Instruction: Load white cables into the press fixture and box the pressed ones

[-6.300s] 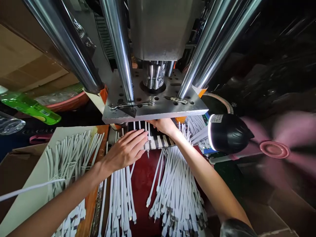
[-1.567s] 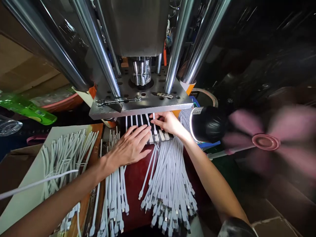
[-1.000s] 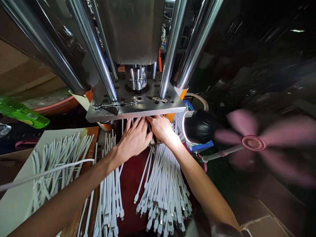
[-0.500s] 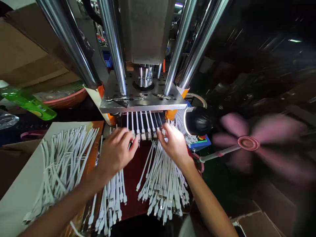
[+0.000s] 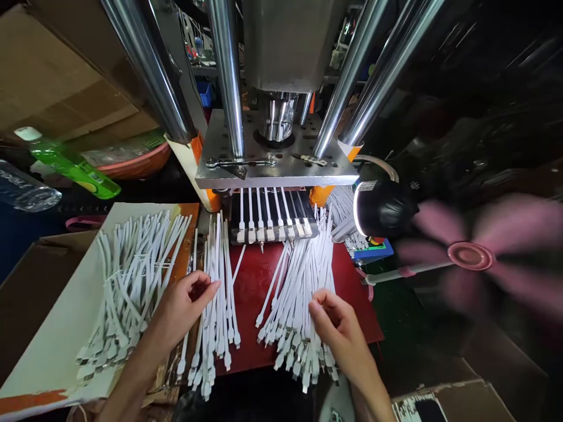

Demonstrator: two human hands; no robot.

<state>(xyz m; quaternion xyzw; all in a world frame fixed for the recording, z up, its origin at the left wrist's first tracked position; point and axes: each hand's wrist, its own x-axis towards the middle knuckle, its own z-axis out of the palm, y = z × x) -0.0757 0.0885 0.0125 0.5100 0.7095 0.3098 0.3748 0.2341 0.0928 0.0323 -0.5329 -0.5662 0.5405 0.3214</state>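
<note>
My left hand (image 5: 187,302) hovers over or rests at the left bunch of short flat white cables (image 5: 217,328), its fingers loosely curled and no object visible in them. Over the right bunch of white cables (image 5: 292,322), my right hand (image 5: 338,325) is likewise loosely curled, thumb near the forefinger, with nothing visible between them. Whether either hand touches cables I cannot tell. Beyond both hands, a black fixture (image 5: 236,211) holds several white cables (image 5: 260,224) side by side, connector ends toward me, under the steel plate (image 5: 281,180) of a press.
A board (image 5: 108,220) at left carries more white cables. Tools, including a wrench (image 5: 241,161), lie on the press plate. At right are a lit lamp (image 5: 382,208) and a spinning pink fan (image 5: 470,256). A green bottle (image 5: 73,164) stands by an orange basket (image 5: 141,164).
Both hands have drawn back from the fixture's front edge toward me, down over the two bunches. The fixture's row of connectors is now uncovered. The view has shifted slightly.
</note>
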